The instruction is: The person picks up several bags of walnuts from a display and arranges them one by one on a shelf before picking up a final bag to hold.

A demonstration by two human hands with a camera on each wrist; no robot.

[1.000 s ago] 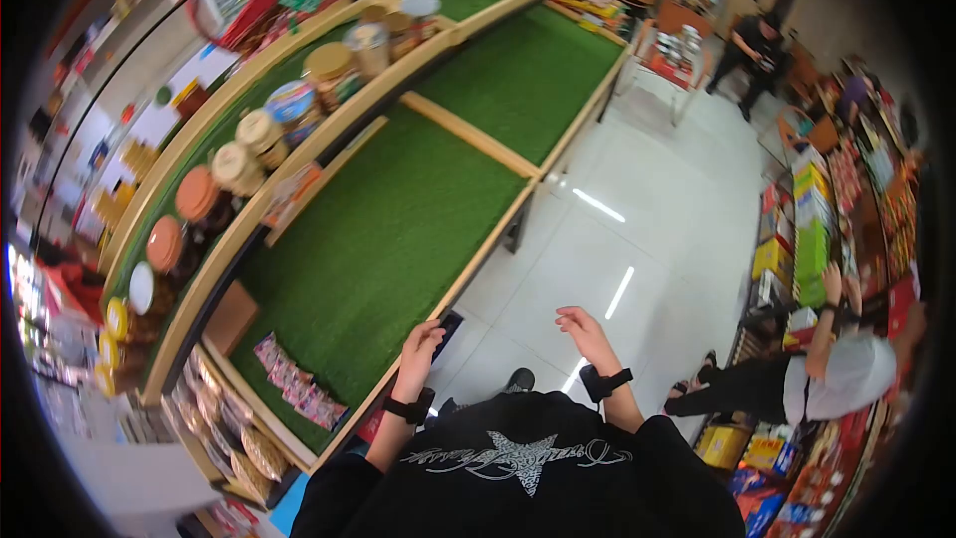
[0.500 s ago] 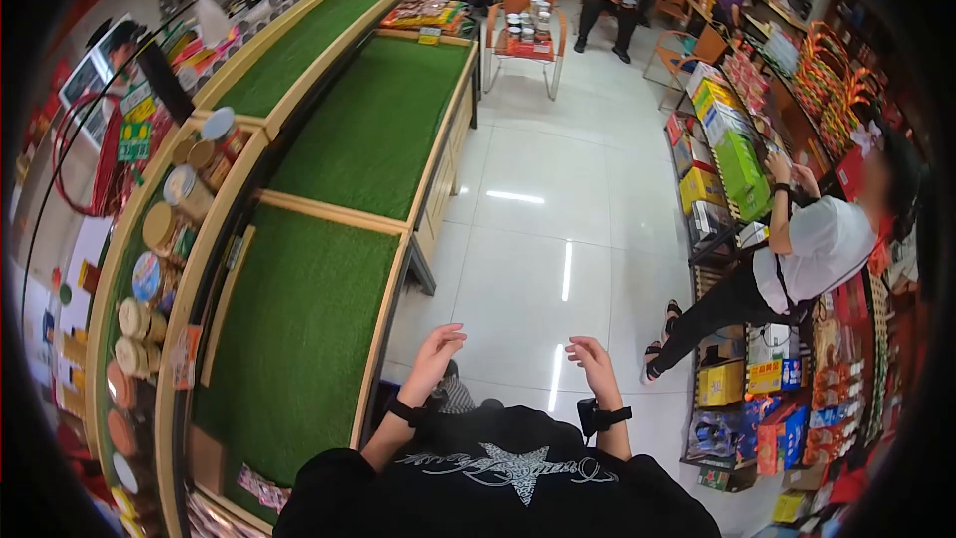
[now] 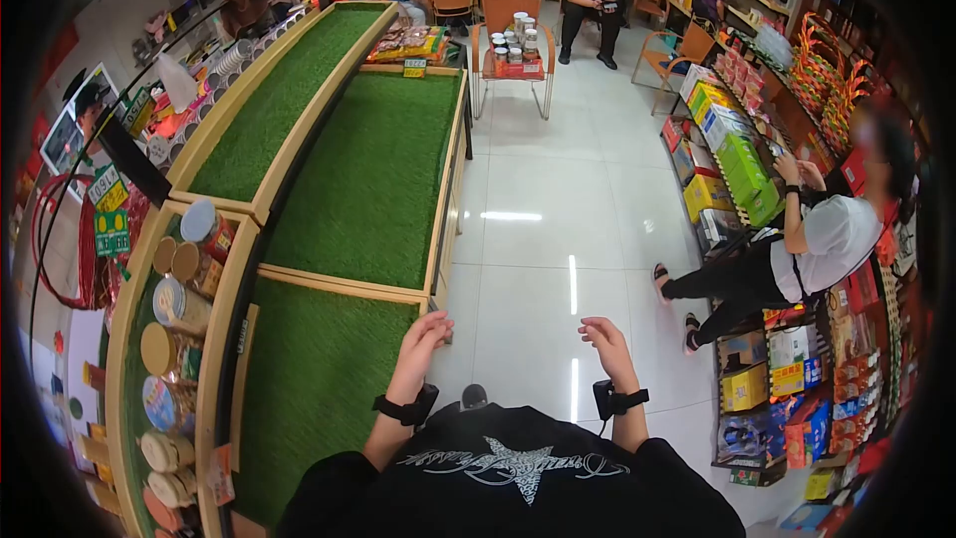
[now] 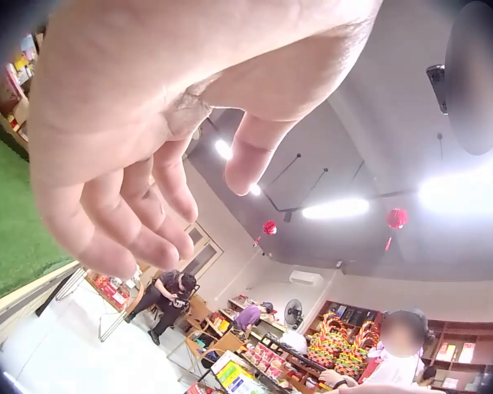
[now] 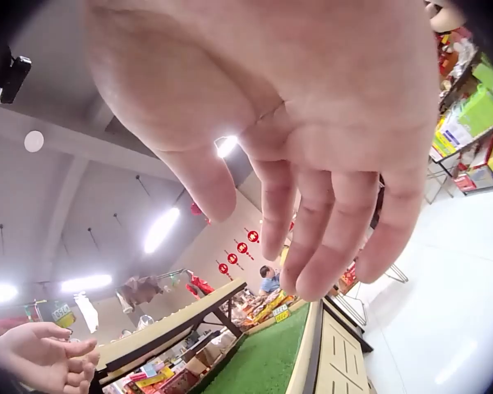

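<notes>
Two hands hang free: the left hand (image 3: 421,349) near the right edge of the green display stand (image 3: 368,169), the right hand (image 3: 609,349) well apart from it. Fingers on both are relaxed and slightly bent, thumbs apart, pinching nothing; handling seems paused. Jars (image 3: 182,305) line the stand's raised left side; lifting one would probably call for turning left and spreading the fingers wider. Packets (image 3: 403,41) lie at its far edge.
</notes>
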